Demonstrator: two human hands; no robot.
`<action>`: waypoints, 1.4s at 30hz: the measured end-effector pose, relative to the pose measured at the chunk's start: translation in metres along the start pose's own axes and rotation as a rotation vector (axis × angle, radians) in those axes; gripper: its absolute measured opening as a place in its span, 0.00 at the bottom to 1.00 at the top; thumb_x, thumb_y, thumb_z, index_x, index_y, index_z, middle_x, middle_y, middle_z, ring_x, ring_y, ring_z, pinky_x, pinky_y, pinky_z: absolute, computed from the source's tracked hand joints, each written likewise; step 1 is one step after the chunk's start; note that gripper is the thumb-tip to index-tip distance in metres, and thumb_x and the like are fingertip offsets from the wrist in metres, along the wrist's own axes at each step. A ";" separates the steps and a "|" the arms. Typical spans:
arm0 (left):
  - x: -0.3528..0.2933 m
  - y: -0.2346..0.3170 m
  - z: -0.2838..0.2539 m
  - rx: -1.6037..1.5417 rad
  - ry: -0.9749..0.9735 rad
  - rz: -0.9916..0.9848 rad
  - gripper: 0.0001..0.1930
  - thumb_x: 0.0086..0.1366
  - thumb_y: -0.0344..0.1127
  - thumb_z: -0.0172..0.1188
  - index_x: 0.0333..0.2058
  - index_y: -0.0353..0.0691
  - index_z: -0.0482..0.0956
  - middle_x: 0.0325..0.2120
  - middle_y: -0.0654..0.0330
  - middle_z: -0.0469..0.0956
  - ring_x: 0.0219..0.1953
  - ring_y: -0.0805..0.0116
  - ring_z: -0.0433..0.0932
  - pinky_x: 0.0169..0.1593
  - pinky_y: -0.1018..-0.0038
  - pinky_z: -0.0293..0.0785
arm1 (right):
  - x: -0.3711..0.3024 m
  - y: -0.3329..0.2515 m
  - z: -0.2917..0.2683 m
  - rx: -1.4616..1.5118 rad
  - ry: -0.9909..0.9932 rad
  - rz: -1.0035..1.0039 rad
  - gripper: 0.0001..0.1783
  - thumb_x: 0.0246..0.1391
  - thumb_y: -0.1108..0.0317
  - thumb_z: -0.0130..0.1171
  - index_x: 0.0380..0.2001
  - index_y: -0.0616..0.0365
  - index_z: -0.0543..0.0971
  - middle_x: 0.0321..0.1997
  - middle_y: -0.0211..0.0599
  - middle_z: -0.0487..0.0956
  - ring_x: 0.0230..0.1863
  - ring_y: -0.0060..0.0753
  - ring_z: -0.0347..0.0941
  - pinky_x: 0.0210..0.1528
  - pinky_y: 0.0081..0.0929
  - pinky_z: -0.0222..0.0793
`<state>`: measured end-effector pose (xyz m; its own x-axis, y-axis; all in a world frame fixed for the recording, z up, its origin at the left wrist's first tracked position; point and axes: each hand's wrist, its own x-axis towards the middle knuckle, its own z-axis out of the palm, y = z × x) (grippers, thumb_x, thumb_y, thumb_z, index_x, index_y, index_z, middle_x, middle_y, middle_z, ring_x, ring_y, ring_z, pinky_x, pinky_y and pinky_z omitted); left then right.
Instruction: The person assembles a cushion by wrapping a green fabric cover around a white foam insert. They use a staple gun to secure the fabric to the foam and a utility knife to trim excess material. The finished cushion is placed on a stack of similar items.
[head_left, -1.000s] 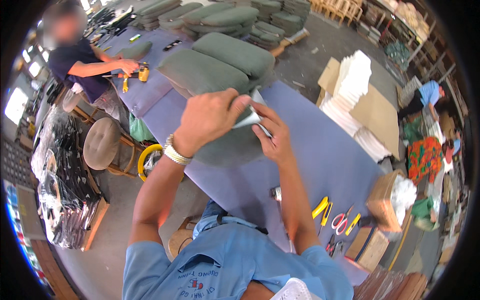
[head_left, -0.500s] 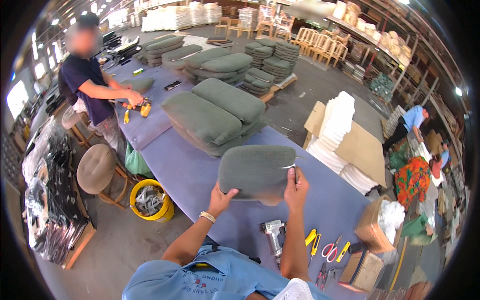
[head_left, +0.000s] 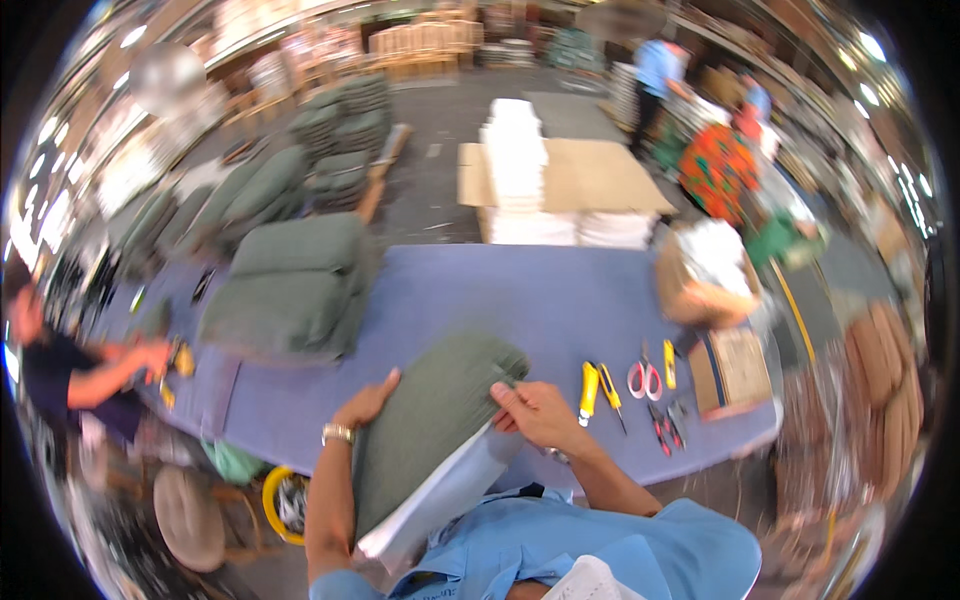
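Note:
A grey-green seat cushion (head_left: 425, 425) is tilted in front of my body, with a white lining or underside (head_left: 430, 500) showing along its near edge. My left hand (head_left: 368, 402) grips its left edge; most of those fingers are hidden. At the upper right corner, my right hand (head_left: 540, 412) pinches the cover fabric between thumb and fingers. Right of that hand lie a yellow utility knife (head_left: 588, 393), a yellow-handled pointed tool (head_left: 610, 395), scissors (head_left: 645, 378) with pink-and-white handles, a yellow cutter (head_left: 669, 365) and pliers (head_left: 660, 430).
A stack of green cushions (head_left: 290, 285) stands on the blue-grey table (head_left: 460, 290). At the right are a small cardboard box (head_left: 735, 372) and a carton (head_left: 690, 290) of white stuffing. A co-worker (head_left: 75, 370) works at the left. A yellow bucket (head_left: 275, 505) stands on the floor.
My view has swung right. The cushion has come closer to my body and tipped, baring its white side. My right hand has shifted its hold to the upper corner.

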<state>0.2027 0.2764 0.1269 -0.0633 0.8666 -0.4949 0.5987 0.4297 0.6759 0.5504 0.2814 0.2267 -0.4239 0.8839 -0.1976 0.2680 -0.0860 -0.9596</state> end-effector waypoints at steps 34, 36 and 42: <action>-0.029 0.058 0.152 0.105 -0.160 0.454 0.52 0.60 0.40 0.72 0.73 0.25 0.49 0.67 0.32 0.64 0.70 0.42 0.66 0.70 0.59 0.64 | 0.028 0.137 0.001 0.237 0.067 -0.076 0.10 0.69 0.66 0.54 0.46 0.58 0.81 0.27 0.26 0.76 0.29 0.17 0.72 0.32 0.24 0.71; -0.026 0.072 0.152 0.100 -0.176 0.431 0.51 0.60 0.37 0.71 0.72 0.23 0.48 0.71 0.29 0.56 0.73 0.35 0.58 0.73 0.57 0.60 | 0.029 0.140 0.000 0.240 0.059 -0.110 0.08 0.68 0.67 0.56 0.45 0.59 0.80 0.28 0.26 0.76 0.29 0.16 0.72 0.32 0.23 0.70; -0.023 0.057 0.161 0.175 -0.001 0.606 0.48 0.59 0.31 0.67 0.74 0.31 0.50 0.70 0.35 0.61 0.72 0.39 0.62 0.70 0.58 0.65 | 0.019 0.138 0.004 0.185 0.100 -0.116 0.07 0.67 0.67 0.60 0.40 0.60 0.81 0.30 0.29 0.77 0.31 0.19 0.78 0.34 0.23 0.74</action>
<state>0.3668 0.2404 0.0887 0.3288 0.9429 -0.0522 0.6498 -0.1858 0.7370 0.5759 0.2841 0.0902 -0.3528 0.9329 -0.0718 0.0553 -0.0557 -0.9969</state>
